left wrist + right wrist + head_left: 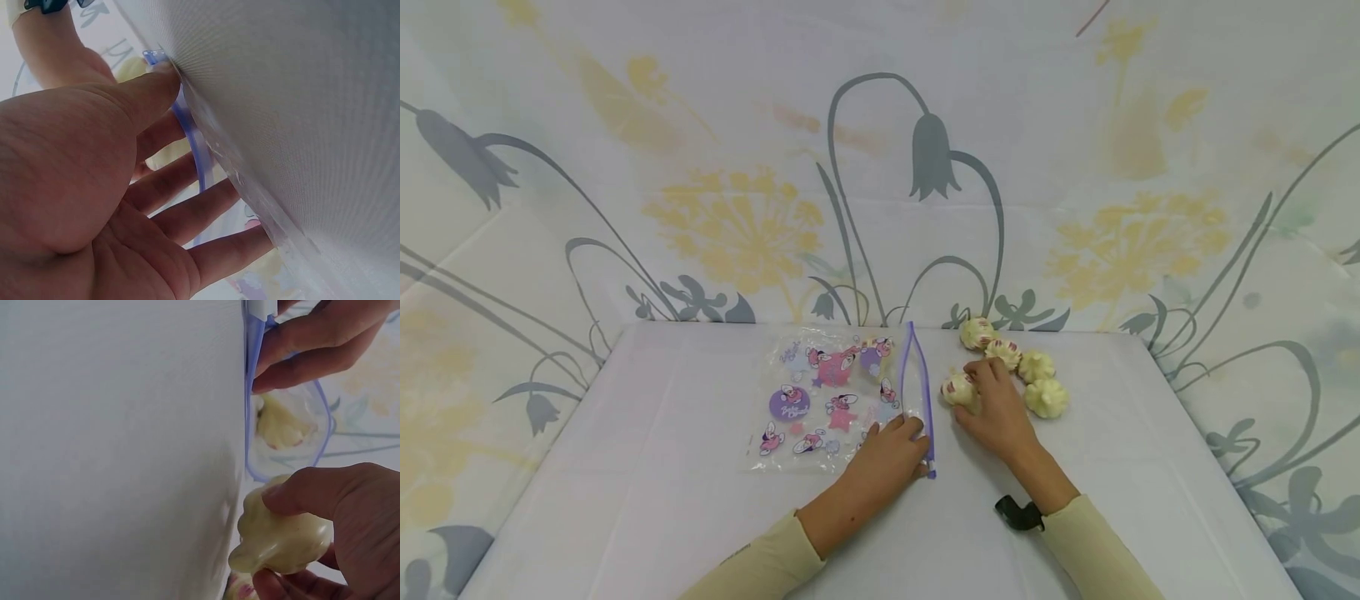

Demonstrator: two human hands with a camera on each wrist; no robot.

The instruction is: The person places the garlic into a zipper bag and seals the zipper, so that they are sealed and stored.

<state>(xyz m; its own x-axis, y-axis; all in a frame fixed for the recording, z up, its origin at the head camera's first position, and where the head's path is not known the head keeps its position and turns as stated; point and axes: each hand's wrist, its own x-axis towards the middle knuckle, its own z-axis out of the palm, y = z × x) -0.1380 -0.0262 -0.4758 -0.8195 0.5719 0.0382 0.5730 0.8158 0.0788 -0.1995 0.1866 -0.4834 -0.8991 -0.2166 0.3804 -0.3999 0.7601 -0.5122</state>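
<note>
On a white desk [647, 467], a clear zip bag [820, 417] lay at eleven o'clock, its purple rim [926, 387] gripped by the left hand [886, 457], while at the bag's three o'clock the right hand [996, 412] pinched one garlic bulb [957, 389], with four other bulbs [1046, 398] toward its two o'clock.

1. A white-covered counter [655, 483] spreads before pale patterned fabric [1037, 50].
2. The fabric, printed with grey bellflowers [931, 157] and yellow flower heads [748, 233], stands behind and along both sides.
3. Soft, fairly even light covers the whole scene.
</note>
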